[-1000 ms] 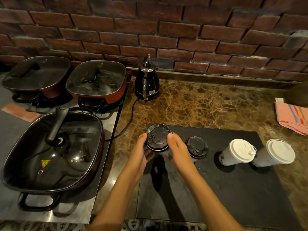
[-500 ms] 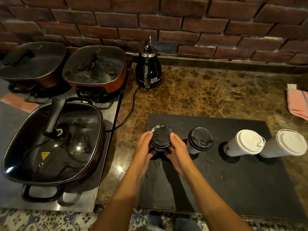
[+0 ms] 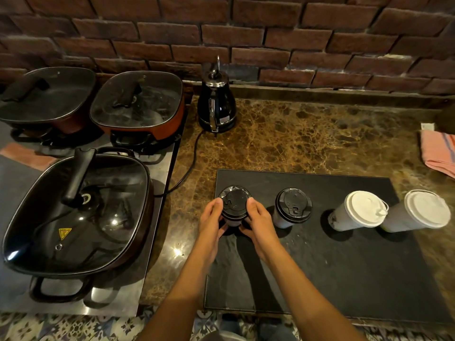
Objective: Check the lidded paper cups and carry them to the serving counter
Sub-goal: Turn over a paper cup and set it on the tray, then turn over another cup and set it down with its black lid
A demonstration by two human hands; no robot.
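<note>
Several lidded paper cups stand in a row on a black mat (image 3: 344, 267). The leftmost cup, with a black lid (image 3: 235, 201), is held from both sides: my left hand (image 3: 211, 220) grips its left wall and my right hand (image 3: 258, 221) grips its right wall, thumbs up at the lid's rim. Its lower body is hidden by my fingers. Beside it stands a second black-lidded cup (image 3: 293, 205). Further right are two taller cups with white lids, one (image 3: 362, 210) nearer and one (image 3: 423, 210) at the mat's right edge.
A black electric kettle (image 3: 216, 107) stands at the back with its cord running left. Three lidded electric pans (image 3: 76, 212) fill the steel surface on the left. A pink cloth (image 3: 438, 153) lies at the right edge. A brick wall closes the back.
The cup between my hands has come down from a raised position to the mat's level. My view has tilted down and moved closer to the counter.
</note>
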